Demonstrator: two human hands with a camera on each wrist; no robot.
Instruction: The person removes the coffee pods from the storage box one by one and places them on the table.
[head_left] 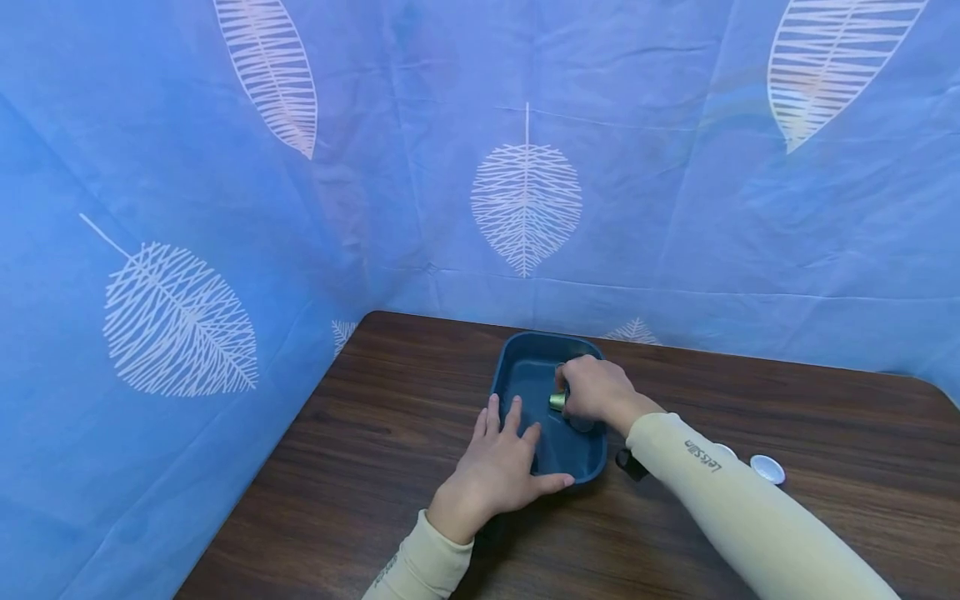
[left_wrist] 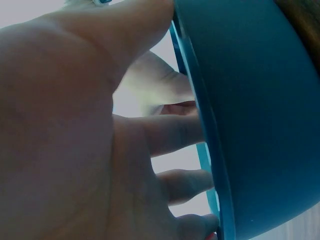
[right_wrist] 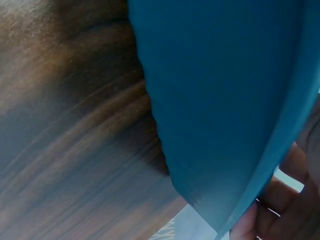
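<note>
A dark blue, rounded rectangular basin (head_left: 550,343) sits on the wooden table. My left hand (head_left: 495,467) lies with fingers spread over its near left rim, thumb along the near edge. The left wrist view shows those fingers reaching over the rim of the basin (left_wrist: 260,115). My right hand (head_left: 597,390) reaches in over the right side, fingers bent down round a small object with a shiny green end (head_left: 557,402). Most of that object is hidden by the hand, so I cannot tell its kind. In the right wrist view, fingers (right_wrist: 277,195) show beyond the basin's rim.
Two small white round pieces, one (head_left: 767,469) in plain sight and one (head_left: 725,450) partly behind the right sleeve, lie on the table (head_left: 420,375). A small black object (head_left: 632,464) is beside the basin's near right corner. Blue leaf-patterned cloth (head_left: 420,208) hangs behind the table.
</note>
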